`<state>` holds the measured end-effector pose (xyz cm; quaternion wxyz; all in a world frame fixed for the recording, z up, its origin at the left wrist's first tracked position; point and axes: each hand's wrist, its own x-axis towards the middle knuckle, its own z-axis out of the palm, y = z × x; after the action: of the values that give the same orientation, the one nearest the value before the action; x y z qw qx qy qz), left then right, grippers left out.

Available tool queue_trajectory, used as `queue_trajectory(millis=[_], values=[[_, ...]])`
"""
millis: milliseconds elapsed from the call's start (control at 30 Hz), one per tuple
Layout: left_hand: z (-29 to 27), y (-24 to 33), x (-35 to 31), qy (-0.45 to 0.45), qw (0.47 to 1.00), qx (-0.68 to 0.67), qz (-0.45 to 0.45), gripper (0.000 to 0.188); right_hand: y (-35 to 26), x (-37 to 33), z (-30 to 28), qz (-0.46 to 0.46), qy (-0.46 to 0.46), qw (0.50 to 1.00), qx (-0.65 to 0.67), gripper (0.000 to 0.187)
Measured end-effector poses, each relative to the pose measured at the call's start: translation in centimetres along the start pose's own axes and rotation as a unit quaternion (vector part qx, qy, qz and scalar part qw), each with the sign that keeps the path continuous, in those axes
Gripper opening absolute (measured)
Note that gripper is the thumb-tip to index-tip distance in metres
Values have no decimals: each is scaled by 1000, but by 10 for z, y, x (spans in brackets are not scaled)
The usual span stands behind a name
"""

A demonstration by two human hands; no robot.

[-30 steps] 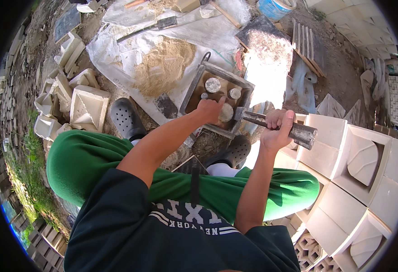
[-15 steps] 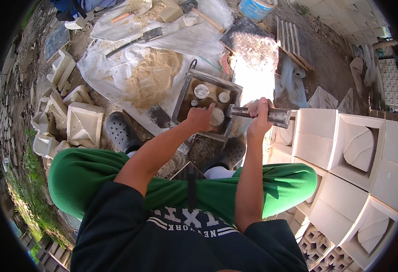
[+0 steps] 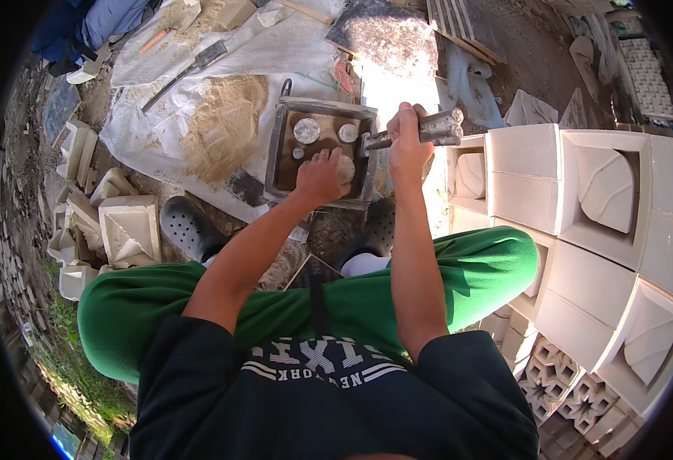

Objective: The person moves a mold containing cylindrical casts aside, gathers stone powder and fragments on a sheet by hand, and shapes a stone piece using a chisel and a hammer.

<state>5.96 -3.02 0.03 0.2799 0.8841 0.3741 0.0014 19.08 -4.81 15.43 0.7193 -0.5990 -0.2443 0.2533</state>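
Note:
A square dark-framed mould (image 3: 276, 153) with a brown bed sits on the ground between my feet. In it are pale round discs, a large one (image 3: 306, 131) at the far left and a smaller one (image 3: 347, 133) at the far right, plus a small round knob (image 3: 298, 153). My left hand (image 3: 321, 179) is curled around the left side of the near round disc (image 3: 346, 170), covering part of it. My right hand (image 3: 408, 146) is wrapped around a worn grey bar-like tool (image 3: 442, 128). The tool's narrow left end meets the mould's right wall.
Sand (image 3: 229, 126) lies on a white sheet (image 3: 133, 149) beyond the mould, near a long-handled tool (image 3: 187, 73). Stacked cream blocks (image 3: 524, 157) rise at my right. Pale block pieces (image 3: 129, 226) pile up on the left. A person's blue clothing (image 3: 110, 23) shows at the far left.
My left hand has shifted from pointing over the near disc to curling around its left side. My right hand has turned the bar so its thick end sits higher. The view has moved slightly.

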Motion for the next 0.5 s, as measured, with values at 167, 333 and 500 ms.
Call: queue_trajectory(millis=[167, 333, 500], values=[[0, -3, 2, -12, 1000, 1, -15, 87, -9, -6, -5, -13, -5, 999, -35, 30], [3, 1, -4, -1, 1000, 22, -12, 88, -29, -10, -4, -58, -27, 997, -34, 31], [2, -2, -12, 52, 998, 21, 29, 89, 6, 4, 6, -51, -36, 993, -97, 32]])
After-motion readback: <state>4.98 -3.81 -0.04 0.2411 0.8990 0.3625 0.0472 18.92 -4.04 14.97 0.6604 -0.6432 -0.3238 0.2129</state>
